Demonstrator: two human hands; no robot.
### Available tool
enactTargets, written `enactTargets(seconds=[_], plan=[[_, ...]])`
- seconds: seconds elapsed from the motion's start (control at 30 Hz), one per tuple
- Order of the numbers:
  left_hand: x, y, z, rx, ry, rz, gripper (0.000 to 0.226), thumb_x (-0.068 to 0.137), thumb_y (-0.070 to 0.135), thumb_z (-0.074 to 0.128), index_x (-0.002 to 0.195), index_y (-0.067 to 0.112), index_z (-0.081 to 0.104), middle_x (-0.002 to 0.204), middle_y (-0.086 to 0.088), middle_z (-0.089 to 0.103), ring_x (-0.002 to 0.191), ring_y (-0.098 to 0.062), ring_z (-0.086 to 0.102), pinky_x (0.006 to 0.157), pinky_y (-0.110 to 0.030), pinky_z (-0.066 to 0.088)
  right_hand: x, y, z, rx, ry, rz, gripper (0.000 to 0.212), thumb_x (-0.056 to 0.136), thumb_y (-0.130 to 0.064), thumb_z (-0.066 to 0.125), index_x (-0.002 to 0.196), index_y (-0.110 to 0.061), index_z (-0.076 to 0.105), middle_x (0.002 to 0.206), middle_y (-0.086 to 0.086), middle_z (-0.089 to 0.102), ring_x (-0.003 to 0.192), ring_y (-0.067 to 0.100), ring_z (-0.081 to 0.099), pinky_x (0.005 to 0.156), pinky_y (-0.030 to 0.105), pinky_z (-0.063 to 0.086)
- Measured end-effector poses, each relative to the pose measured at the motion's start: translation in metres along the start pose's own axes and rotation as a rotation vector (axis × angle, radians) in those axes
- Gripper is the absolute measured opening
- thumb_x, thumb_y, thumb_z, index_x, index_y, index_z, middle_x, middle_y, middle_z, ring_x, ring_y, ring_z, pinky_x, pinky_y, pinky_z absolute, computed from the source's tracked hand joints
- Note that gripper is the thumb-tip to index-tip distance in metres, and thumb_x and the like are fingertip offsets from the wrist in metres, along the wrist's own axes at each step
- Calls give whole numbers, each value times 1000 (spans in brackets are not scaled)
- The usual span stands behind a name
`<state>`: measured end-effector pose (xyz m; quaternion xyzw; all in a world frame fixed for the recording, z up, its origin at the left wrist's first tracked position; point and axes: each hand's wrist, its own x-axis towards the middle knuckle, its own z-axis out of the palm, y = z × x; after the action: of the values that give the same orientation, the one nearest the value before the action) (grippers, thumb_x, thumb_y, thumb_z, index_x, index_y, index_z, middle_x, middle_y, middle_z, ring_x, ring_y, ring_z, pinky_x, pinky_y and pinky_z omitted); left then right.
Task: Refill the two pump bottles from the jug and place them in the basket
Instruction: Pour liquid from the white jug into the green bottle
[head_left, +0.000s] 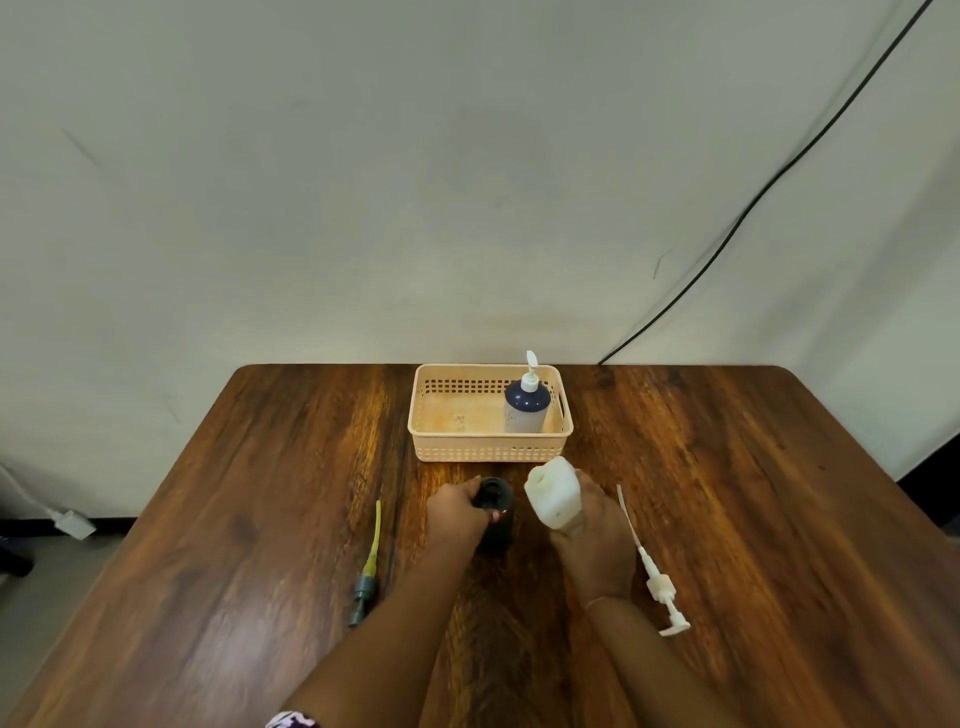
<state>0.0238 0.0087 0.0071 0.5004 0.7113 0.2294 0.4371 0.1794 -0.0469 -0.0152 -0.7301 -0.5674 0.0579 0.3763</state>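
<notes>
A pale peach basket (491, 447) with a perforated lattice wall stood at the far middle of the table (208, 493), and in its right end a blue pump bottle (526, 409) stood upright with its white pump head fitted; the rest of the basket floor lay bare. Just in front of the basket, the left hand (457, 512) was wrapped around the neck of a dark bottle (496, 519), its mouth open and without a pump. Beside it, the right hand (589, 538) gripped a white, translucent jug (551, 491), tilted toward the dark bottle; whether liquid ran from it could not be told. A pump with a dark head and a yellowish tube (368, 564) lay flat left of the hands, and a white pump with a long thin tube (652, 569) lay to the right. The table was glossy, dark brown wood with strong grain and rounded corners. Behind it rose a plain off-white wall, with a black cable (769, 182) running down it on the right.
</notes>
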Motion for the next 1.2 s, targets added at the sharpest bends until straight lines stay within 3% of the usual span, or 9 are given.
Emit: enactTargets(seconds=[0.23,0.4,1.2], plan=[[1,1,-2,4,-20,-8,57,81,11,70,133,19,51,134,-4,56,122,-25,52,98,-40,51,15,-19,-5,-225,-32,-207,68,63,-15,83,126,-16,55,122,9,64,111,33,59,89,60,49],[1,1,-2,-1,-32,3,55,82,11,69,133,19,52,133,-4,57,121,-24,53,96,-39,52,22,-26,-6,-316,-65,-275,65,67,-9,79,126,-19,55,124,8,63,114,34,56,92,57,47],[6,-1,-5,-35,-58,-5,56,80,8,70,132,18,52,134,-3,56,123,-24,52,99,-39,50,26,-33,-7,-376,-89,-349,68,63,-8,82,124,-20,57,122,8,65,114,35,57,93,57,44]])
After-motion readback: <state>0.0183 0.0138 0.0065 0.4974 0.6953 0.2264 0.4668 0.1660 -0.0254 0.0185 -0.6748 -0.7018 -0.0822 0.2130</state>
